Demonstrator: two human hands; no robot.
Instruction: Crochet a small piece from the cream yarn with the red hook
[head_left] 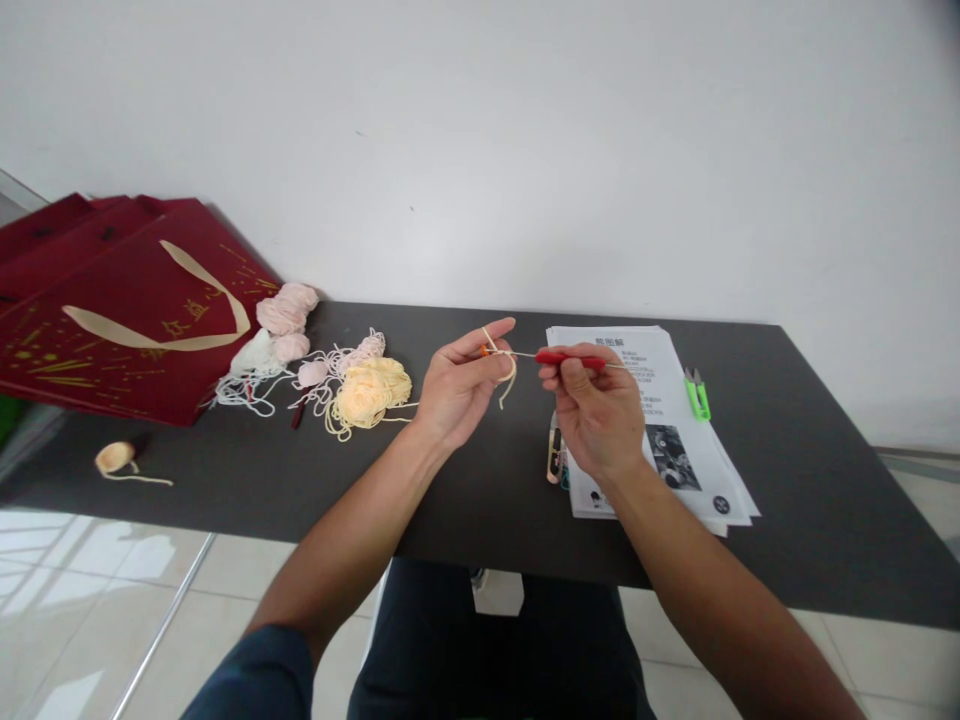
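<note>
Plain white wall, dark tabletop along it, glossy pale floor tiles, bright reflections at lower left

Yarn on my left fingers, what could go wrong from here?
The yarn end dangling from the left hand might slip loose. The hook in the right hand could poke the left, close to its tip. The yellow yarn may tangle with the pink yarn beside it.

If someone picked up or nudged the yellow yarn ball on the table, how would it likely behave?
The yellow yarn ball would probably feel soft and squashy, being loosely wound. Lifting it may drag tangles along, since loose strands spill around it. Pushed, it would likely slump rather than roll, given its lumpy shape.
</note>
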